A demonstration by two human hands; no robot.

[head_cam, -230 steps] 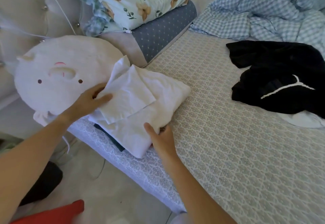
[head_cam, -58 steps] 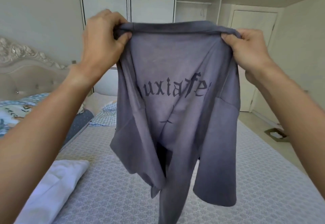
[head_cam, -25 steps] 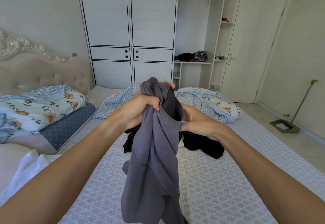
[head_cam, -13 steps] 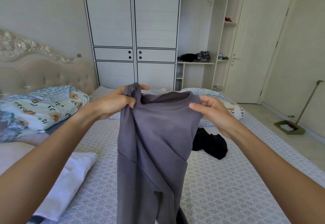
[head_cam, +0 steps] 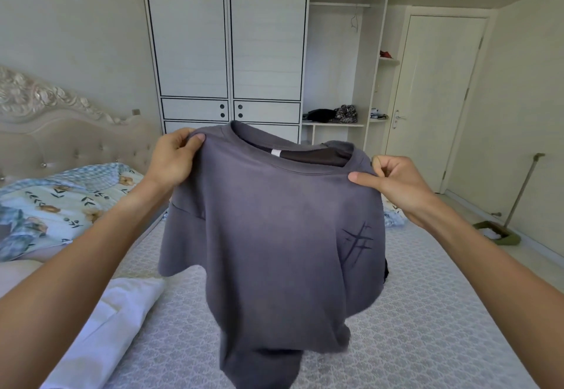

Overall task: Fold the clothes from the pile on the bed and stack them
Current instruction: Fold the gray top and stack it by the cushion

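I hold a grey T-shirt (head_cam: 274, 242) up in the air over the bed (head_cam: 427, 327), front side toward me, with a small dark mark on its chest. My left hand (head_cam: 172, 160) pinches its left shoulder and my right hand (head_cam: 396, 184) pinches its right shoulder. The shirt hangs spread out and hides the pile behind it; only a sliver of black cloth (head_cam: 386, 271) shows at its right edge. A folded white garment (head_cam: 113, 327) lies on the bed at the lower left.
A floral pillow (head_cam: 61, 205) and padded headboard (head_cam: 76, 138) are at the left. A white wardrobe (head_cam: 229, 53) with open shelves stands beyond the bed, a door (head_cam: 439, 98) to its right. A dustpan and broom (head_cam: 500, 233) sit on the floor at right.
The shirt was bunched between my hands a second ago. My hands have moved apart to its shoulders and it now hangs spread open, front facing me.
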